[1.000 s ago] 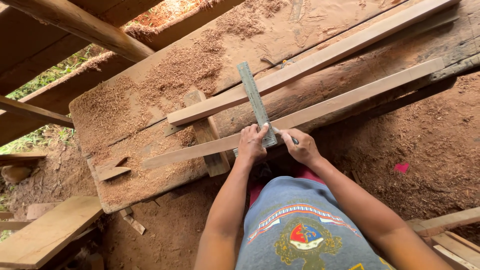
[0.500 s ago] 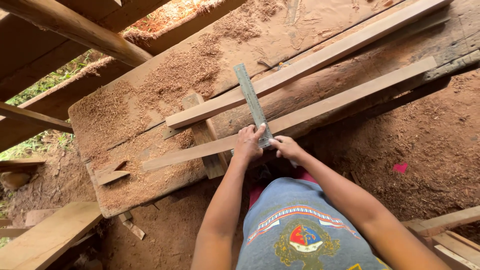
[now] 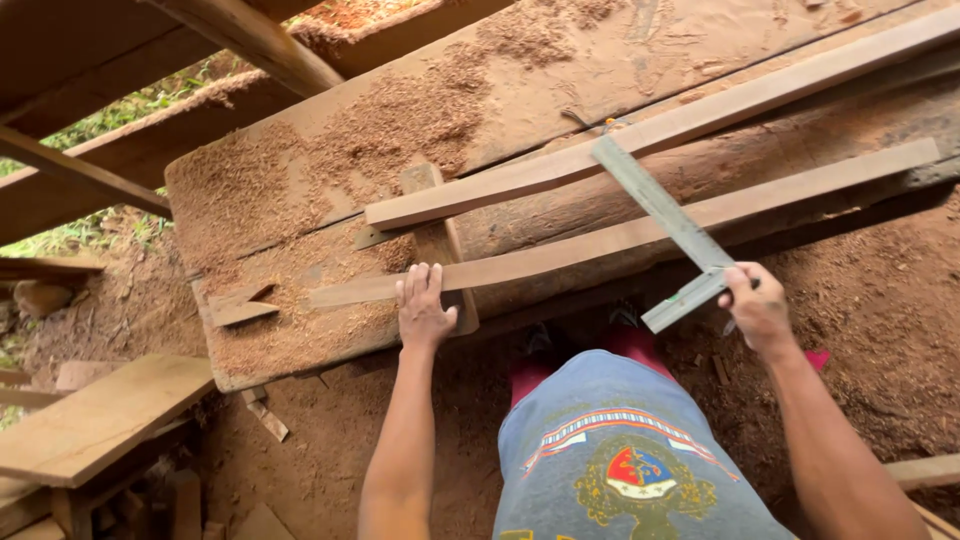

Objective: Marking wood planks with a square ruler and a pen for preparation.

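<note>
1. Both hands have separated since the earlier frame: the metal square (image 3: 668, 222) has left the middle of the near strip and now hangs to the right.
2. The surface (image 3: 300, 180) is a wide plank covered with sawdust, with a round log (image 3: 620, 195) lying along it.
3. A far strip (image 3: 680, 125) and a near strip (image 3: 640, 232) of pale wood lie across a short block (image 3: 440, 250).
4. The left hand (image 3: 424, 308) lies flat, its grip open, on the near strip beside the block.
5. The right hand (image 3: 756, 306) has its grip clamped on the square's corner, off the surface edge.
</note>
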